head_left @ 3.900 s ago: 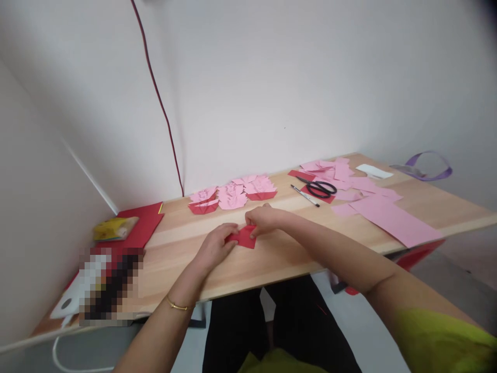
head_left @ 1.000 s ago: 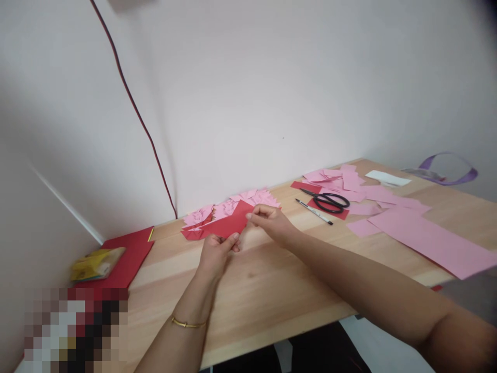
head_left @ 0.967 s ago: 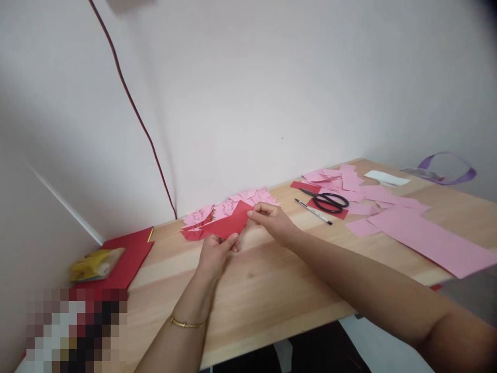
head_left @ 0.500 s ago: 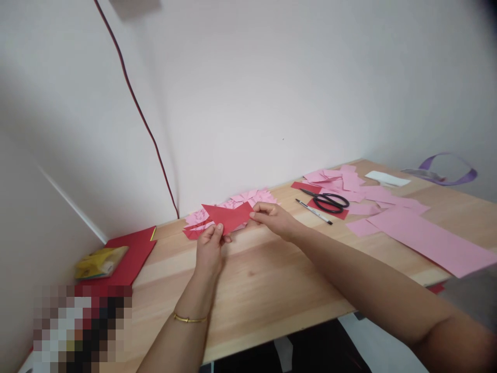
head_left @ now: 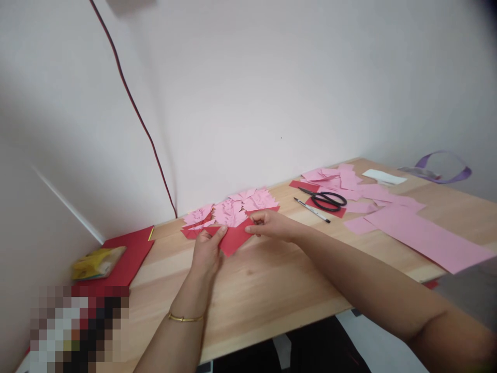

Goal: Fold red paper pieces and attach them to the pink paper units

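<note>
Left hand (head_left: 205, 253) and right hand (head_left: 266, 227) pinch red paper (head_left: 233, 240), left of scissors (head_left: 329, 201). Red paper seems part-folded; pink-and-red shapes (head_left: 228, 213), also left of scissors, look finished. Pink sheet (head_left: 421, 235), right of scissors, lies flat.

No lettering, label, brand, number or sign can be read. The yellow packet (head_left: 91, 264) is too blurred and the pen (head_left: 311, 210) too small to show any print, and the pixelated patch (head_left: 79, 329) hides whatever it covers.
</note>
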Action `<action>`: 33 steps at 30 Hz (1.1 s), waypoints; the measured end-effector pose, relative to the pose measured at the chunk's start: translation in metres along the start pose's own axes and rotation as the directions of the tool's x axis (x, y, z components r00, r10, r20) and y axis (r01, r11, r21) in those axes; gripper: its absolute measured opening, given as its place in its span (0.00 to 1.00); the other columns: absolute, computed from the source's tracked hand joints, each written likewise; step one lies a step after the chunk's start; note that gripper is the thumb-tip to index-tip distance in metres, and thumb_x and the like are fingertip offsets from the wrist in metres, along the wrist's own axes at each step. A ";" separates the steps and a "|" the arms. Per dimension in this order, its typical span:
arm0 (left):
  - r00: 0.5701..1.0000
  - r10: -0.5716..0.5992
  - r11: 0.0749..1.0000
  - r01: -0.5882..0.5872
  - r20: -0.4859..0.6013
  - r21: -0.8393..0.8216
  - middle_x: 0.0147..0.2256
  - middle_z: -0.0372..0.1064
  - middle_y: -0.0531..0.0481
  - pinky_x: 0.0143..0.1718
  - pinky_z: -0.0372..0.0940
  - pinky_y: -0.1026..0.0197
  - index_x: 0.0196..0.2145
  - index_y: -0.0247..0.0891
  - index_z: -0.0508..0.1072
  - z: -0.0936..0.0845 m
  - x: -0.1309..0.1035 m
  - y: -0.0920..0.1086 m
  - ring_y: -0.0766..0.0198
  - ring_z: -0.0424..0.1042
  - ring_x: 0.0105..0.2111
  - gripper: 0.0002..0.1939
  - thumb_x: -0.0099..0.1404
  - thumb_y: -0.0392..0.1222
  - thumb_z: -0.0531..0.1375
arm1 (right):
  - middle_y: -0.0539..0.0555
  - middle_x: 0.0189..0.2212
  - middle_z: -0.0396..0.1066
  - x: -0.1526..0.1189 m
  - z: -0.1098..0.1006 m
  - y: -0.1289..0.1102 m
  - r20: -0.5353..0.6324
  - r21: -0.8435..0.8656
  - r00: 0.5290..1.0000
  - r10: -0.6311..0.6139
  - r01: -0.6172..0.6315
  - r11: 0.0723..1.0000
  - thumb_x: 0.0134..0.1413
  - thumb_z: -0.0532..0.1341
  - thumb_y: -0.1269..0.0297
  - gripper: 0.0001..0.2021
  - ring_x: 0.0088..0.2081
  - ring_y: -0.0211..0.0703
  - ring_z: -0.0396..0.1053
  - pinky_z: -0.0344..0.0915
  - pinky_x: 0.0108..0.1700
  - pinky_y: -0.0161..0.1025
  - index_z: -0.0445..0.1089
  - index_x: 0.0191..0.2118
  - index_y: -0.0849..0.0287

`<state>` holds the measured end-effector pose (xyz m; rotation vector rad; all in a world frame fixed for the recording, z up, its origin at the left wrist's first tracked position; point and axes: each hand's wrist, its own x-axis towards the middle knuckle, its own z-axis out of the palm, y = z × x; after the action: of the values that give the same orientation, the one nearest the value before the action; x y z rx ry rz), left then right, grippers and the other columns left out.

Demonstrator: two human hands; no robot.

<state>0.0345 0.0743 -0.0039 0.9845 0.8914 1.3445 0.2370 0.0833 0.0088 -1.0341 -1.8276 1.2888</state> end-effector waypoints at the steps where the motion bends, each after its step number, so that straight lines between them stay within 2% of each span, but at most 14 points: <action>1: 1.000 -0.018 1.000 0.017 -0.009 -0.010 0.29 0.75 0.46 0.38 0.66 0.58 0.31 0.33 0.74 0.000 0.001 0.000 0.61 0.73 0.31 0.15 0.47 0.43 0.69 | 0.46 0.21 0.60 -0.001 -0.001 0.000 0.039 -0.015 0.999 0.013 -0.012 1.000 0.47 0.60 0.51 0.15 0.24 0.33 0.57 0.51 0.27 0.32 0.64 0.26 0.60; 8: 0.997 -0.048 0.999 0.046 -0.059 -0.025 0.28 0.74 0.48 0.34 0.65 0.63 0.28 0.33 0.74 0.000 0.002 0.001 0.66 0.71 0.27 0.13 0.48 0.45 0.68 | 0.46 0.21 0.62 -0.004 -0.011 -0.006 0.106 -0.062 0.994 0.031 -0.024 0.998 0.48 0.60 0.54 0.13 0.25 0.33 0.58 0.52 0.28 0.32 0.66 0.27 0.61; 11: 0.996 -0.016 1.000 0.016 -0.084 -0.002 0.27 0.72 0.51 0.31 0.64 0.65 0.25 0.34 0.72 -0.002 0.002 0.003 0.69 0.68 0.26 0.12 0.49 0.46 0.67 | 0.46 0.20 0.62 -0.003 -0.015 -0.006 0.108 -0.066 0.994 0.025 -0.018 0.998 0.47 0.61 0.54 0.14 0.24 0.32 0.58 0.52 0.27 0.31 0.66 0.26 0.61; 16: 0.979 0.140 0.981 -0.117 -0.147 0.155 0.18 0.61 0.57 0.24 0.57 0.68 0.17 0.34 0.64 -0.012 0.008 0.007 0.73 0.60 0.20 0.16 0.49 0.44 0.67 | 0.47 0.20 0.65 -0.002 -0.021 0.001 0.138 -0.064 0.984 0.109 -0.101 0.993 0.43 0.62 0.53 0.13 0.23 0.33 0.59 0.54 0.27 0.32 0.69 0.25 0.61; 18: 0.936 0.267 0.950 -0.216 -0.230 0.225 0.17 0.59 0.58 0.25 0.56 0.68 0.18 0.35 0.64 -0.015 0.009 0.010 0.73 0.58 0.20 0.15 0.52 0.45 0.65 | 0.47 0.20 0.66 -0.003 -0.021 0.004 0.142 -0.124 0.975 0.168 -0.151 0.981 0.41 0.63 0.54 0.13 0.22 0.33 0.60 0.53 0.25 0.32 0.71 0.26 0.60; 20: 0.879 0.405 0.888 -0.312 -0.253 0.338 0.17 0.60 0.57 0.27 0.57 0.67 0.20 0.36 0.67 -0.016 0.007 0.014 0.71 0.59 0.21 0.13 0.54 0.46 0.63 | 0.47 0.18 0.65 -0.003 -0.020 0.006 0.112 -0.222 0.970 0.214 -0.186 0.957 0.39 0.64 0.55 0.11 0.21 0.34 0.59 0.51 0.23 0.33 0.70 0.23 0.59; 22: 0.881 0.456 0.814 -0.354 -0.129 0.460 0.19 0.62 0.56 0.29 0.58 0.66 0.23 0.37 0.69 -0.013 0.002 0.018 0.69 0.61 0.23 0.11 0.56 0.46 0.62 | 0.47 0.15 0.63 -0.003 -0.015 0.006 0.069 -0.339 0.968 0.243 -0.206 0.918 0.37 0.65 0.57 0.11 0.19 0.34 0.57 0.49 0.22 0.34 0.67 0.18 0.59; 24: 0.918 0.381 0.728 -0.370 0.108 0.577 0.22 0.66 0.53 0.32 0.59 0.65 0.24 0.37 0.72 -0.007 -0.004 0.019 0.67 0.64 0.26 0.09 0.57 0.44 0.60 | 0.48 0.15 0.63 -0.003 -0.010 0.006 0.034 -0.455 0.968 0.250 -0.208 0.866 0.35 0.65 0.61 0.11 0.19 0.35 0.57 0.49 0.22 0.35 0.63 0.16 0.59; 25: 0.915 0.318 0.672 -0.403 0.249 0.622 0.24 0.68 0.51 0.32 0.59 0.64 0.24 0.37 0.73 -0.004 -0.008 0.018 0.66 0.65 0.27 0.08 0.58 0.43 0.60 | 0.48 0.16 0.63 -0.003 -0.008 0.005 0.022 -0.507 0.969 0.247 -0.202 0.838 0.35 0.65 0.62 0.11 0.19 0.35 0.58 0.49 0.23 0.35 0.63 0.16 0.59; 26: 0.889 0.244 0.612 -0.451 0.387 0.650 0.27 0.70 0.50 0.34 0.60 0.63 0.26 0.38 0.75 -0.001 -0.011 0.016 0.65 0.66 0.29 0.07 0.59 0.41 0.59 | 0.49 0.17 0.64 -0.003 -0.006 0.005 0.015 -0.550 0.970 0.244 -0.196 0.812 0.35 0.66 0.62 0.11 0.20 0.36 0.58 0.49 0.23 0.35 0.63 0.17 0.58; 28: 0.785 0.088 0.497 -0.568 0.613 0.656 0.33 0.72 0.47 0.37 0.61 0.61 0.33 0.40 0.77 0.005 -0.016 0.011 0.62 0.68 0.34 0.08 0.60 0.38 0.58 | 0.50 0.19 0.65 -0.005 -0.005 0.002 -0.006 -0.610 0.972 0.237 -0.191 0.769 0.37 0.66 0.60 0.10 0.22 0.38 0.60 0.51 0.24 0.36 0.64 0.20 0.58; 29: 0.730 0.020 0.445 -0.618 0.683 0.648 0.36 0.72 0.46 0.40 0.62 0.59 0.37 0.41 0.77 0.006 -0.018 0.008 0.61 0.68 0.37 0.09 0.59 0.37 0.57 | 0.51 0.20 0.66 -0.006 -0.005 0.000 -0.028 -0.637 0.971 0.237 -0.200 0.745 0.37 0.66 0.59 0.10 0.23 0.39 0.61 0.51 0.25 0.36 0.65 0.21 0.58; 31: 0.653 -0.075 0.352 -0.690 0.753 0.633 0.41 0.71 0.44 0.44 0.61 0.55 0.41 0.42 0.75 0.007 -0.020 0.003 0.58 0.67 0.41 0.12 0.59 0.37 0.58 | 0.54 0.22 0.67 -0.008 -0.008 -0.004 -0.109 -0.689 0.964 0.242 -0.248 0.680 0.40 0.64 0.59 0.09 0.26 0.42 0.63 0.52 0.27 0.36 0.67 0.23 0.59; 33: 0.626 -0.117 0.284 -0.723 0.771 0.630 0.44 0.70 0.44 0.46 0.60 0.53 0.42 0.41 0.75 0.007 -0.019 0.000 0.56 0.66 0.44 0.13 0.58 0.37 0.58 | 0.56 0.26 0.68 -0.009 -0.010 -0.007 -0.208 -0.735 0.954 0.217 -0.299 0.609 0.44 0.61 0.62 0.06 0.29 0.44 0.65 0.53 0.29 0.37 0.69 0.27 0.59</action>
<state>0.0397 0.0545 -0.0020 2.5856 0.7898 0.4511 0.2483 0.0781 0.0183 -1.8329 -2.2517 0.5275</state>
